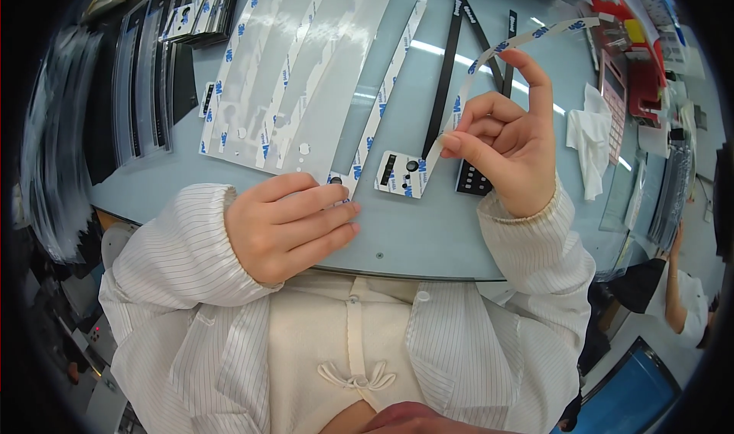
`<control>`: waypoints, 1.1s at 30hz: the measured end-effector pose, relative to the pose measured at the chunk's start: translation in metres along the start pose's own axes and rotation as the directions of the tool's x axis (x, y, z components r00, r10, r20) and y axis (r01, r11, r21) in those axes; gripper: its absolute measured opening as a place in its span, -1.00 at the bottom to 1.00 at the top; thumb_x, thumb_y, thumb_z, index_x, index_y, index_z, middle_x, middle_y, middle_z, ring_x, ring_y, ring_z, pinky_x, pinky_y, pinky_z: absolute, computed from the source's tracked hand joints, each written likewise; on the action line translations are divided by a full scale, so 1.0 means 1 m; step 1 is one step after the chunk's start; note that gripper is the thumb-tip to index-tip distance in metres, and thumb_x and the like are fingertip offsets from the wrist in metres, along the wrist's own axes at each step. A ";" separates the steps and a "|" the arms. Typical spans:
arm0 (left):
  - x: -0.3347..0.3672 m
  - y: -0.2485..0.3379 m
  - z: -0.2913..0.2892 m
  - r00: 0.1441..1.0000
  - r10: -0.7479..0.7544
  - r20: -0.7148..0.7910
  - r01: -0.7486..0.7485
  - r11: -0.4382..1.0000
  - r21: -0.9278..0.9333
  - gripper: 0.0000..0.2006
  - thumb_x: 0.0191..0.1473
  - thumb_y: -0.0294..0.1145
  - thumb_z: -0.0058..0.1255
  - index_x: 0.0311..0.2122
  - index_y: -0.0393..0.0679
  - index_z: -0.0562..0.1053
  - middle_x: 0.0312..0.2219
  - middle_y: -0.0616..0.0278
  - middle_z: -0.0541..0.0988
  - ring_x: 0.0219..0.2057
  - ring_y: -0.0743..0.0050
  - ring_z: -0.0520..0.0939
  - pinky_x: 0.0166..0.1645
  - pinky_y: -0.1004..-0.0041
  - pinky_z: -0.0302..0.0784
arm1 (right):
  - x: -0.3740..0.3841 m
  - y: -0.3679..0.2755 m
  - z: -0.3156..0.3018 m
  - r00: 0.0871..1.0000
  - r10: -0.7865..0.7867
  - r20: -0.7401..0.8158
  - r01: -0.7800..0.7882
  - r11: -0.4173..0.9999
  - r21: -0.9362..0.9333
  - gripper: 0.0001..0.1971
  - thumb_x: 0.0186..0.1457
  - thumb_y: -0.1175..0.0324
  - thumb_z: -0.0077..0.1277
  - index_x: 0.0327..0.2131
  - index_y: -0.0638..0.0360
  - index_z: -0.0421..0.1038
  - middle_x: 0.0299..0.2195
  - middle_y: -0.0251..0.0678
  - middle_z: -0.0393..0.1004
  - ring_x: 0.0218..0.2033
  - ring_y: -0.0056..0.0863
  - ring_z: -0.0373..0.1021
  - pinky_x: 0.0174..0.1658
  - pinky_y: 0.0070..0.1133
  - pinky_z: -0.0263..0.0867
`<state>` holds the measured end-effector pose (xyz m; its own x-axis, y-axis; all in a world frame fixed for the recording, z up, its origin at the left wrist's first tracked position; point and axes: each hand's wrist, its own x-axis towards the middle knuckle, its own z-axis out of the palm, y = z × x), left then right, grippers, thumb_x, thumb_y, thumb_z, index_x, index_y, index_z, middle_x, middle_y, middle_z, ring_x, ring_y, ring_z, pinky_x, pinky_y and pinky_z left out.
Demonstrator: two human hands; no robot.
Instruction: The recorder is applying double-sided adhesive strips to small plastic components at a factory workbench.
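My left hand (294,224) lies flat near the table's front edge, fingers stretched out together. Its fingertips rest on the lower end of a long narrow adhesive strip (382,98) with a white and blue printed backing. My right hand (512,140) is raised, with thumb and a bent finger pinched on a second backed strip (475,66), which curves up and away to the right. The index finger sticks up beside that strip's curve. Between the hands is the strip's wide end piece (400,176), with a black slot and round black spots. Just beyond it stretches a thin black strip (446,75).
A large clear sheet with backed strips (321,75) lies at the far left. Further left are stacks of dark and clear strips (145,75). On the right are a crumpled white tissue (591,140), a pink calculator (613,102) and a red holder (650,71). Another person (684,304) is at the right edge.
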<state>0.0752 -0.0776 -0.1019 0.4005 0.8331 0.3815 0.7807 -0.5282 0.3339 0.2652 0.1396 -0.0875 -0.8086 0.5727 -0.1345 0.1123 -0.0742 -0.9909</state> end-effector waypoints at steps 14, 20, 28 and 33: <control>0.016 -0.001 0.000 1.000 -0.014 -0.002 0.014 0.999 0.046 -0.74 -0.18 -0.47 0.14 -0.28 -0.24 0.59 -0.24 0.13 0.67 -0.26 0.33 0.58 -0.25 0.44 0.39 | -0.002 0.008 -0.006 1.000 0.007 -0.002 -0.007 1.000 -0.010 -0.08 -0.06 0.72 0.18 0.30 0.20 -0.18 -0.37 -0.20 0.47 -0.36 -0.44 0.58 -0.18 -0.53 0.55; 0.019 -0.002 0.002 1.000 -0.025 -0.003 0.025 0.998 0.050 -0.75 -0.18 -0.46 0.16 -0.28 -0.21 0.58 -0.25 0.17 0.68 -0.28 0.35 0.57 -0.24 0.44 0.38 | -0.003 0.010 -0.009 0.999 -0.034 0.018 0.035 0.997 -0.071 -0.07 -0.06 0.71 0.19 0.31 0.20 -0.18 -0.37 -0.20 0.48 -0.36 -0.43 0.58 -0.19 -0.54 0.55; 0.021 -0.003 0.000 1.000 -0.007 0.008 0.006 0.999 0.032 -0.75 -0.24 -0.52 0.17 -0.32 -0.30 0.58 -0.29 0.09 0.66 -0.24 0.26 0.61 -0.26 0.42 0.44 | -0.002 0.011 -0.010 0.997 -0.065 0.030 0.068 0.993 -0.099 -0.08 -0.06 0.69 0.20 0.30 0.22 -0.16 -0.38 -0.22 0.49 -0.36 -0.45 0.58 -0.19 -0.57 0.54; 0.022 -0.003 -0.001 1.000 -0.002 0.018 0.002 0.999 0.037 -0.74 -0.25 -0.51 0.16 -0.33 -0.30 0.57 -0.29 0.09 0.65 -0.24 0.26 0.61 -0.26 0.43 0.44 | -0.001 0.009 -0.010 0.997 -0.064 0.042 0.068 0.992 -0.110 -0.08 -0.06 0.71 0.20 0.30 0.22 -0.17 -0.38 -0.22 0.49 -0.36 -0.46 0.58 -0.20 -0.59 0.54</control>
<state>0.0811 -0.0583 -0.0935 0.4072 0.8373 0.3649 0.7985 -0.5203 0.3027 0.2724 0.1464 -0.0961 -0.8378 0.5413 -0.0709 0.1195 0.0551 -0.9913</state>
